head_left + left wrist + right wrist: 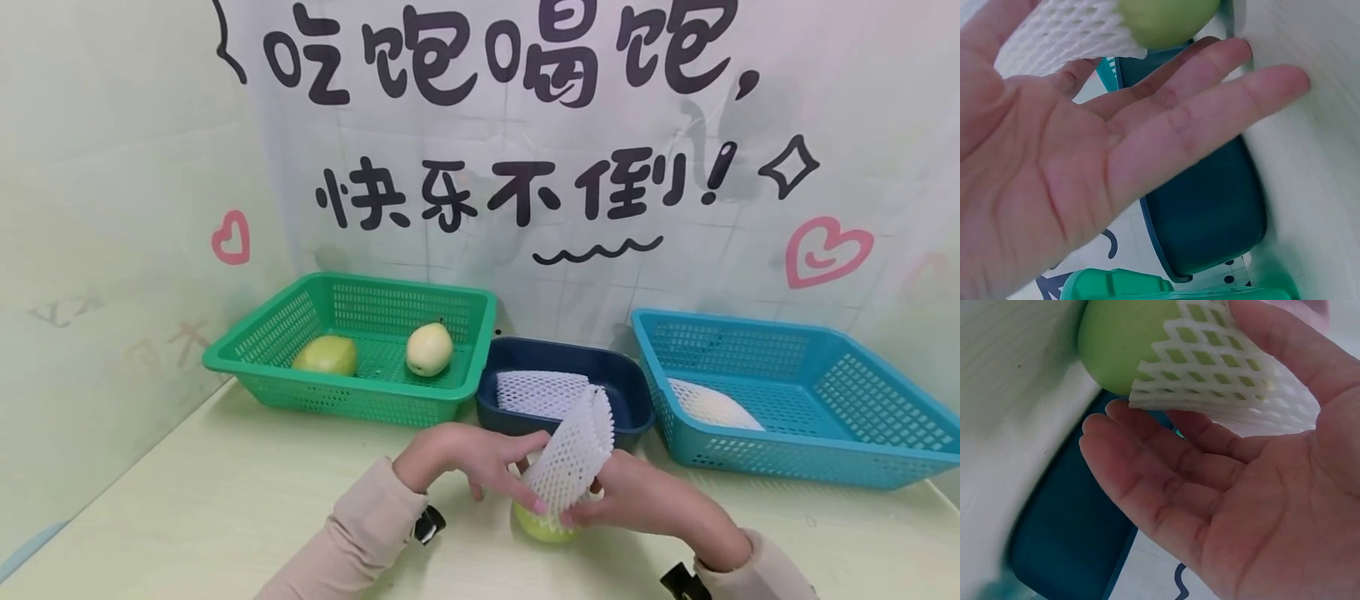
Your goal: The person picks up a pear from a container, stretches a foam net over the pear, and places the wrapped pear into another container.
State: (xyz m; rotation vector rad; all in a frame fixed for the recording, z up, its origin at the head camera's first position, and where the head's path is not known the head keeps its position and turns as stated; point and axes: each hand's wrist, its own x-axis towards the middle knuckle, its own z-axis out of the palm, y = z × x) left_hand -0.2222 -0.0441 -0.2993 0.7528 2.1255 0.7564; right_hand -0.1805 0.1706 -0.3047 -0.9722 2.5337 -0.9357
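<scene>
A white foam fruit net [576, 450] stands over a round yellow-green fruit [543, 527] on the table, covering its upper part while its lower end shows bare. My left hand [491, 462] pinches the net's lower edge from the left with thumb and index finger; in the left wrist view its other fingers [1210, 125] stretch out beside the fruit. From the right, my right hand [637, 497] pinches the same edge, its thumb [1279, 331] lying along the mesh. The net's upper part rises loose above the fruit. What kind of fruit it is I cannot tell.
Behind the hands, a dark blue tray [491, 408] holds flat foam nets [536, 393]. At left, a green basket [352, 400] contains a yellow-green fruit [327, 356] and a pale pear [429, 350]. A blue basket [810, 462] at right has a white net-covered item [712, 406]. A wall stands behind.
</scene>
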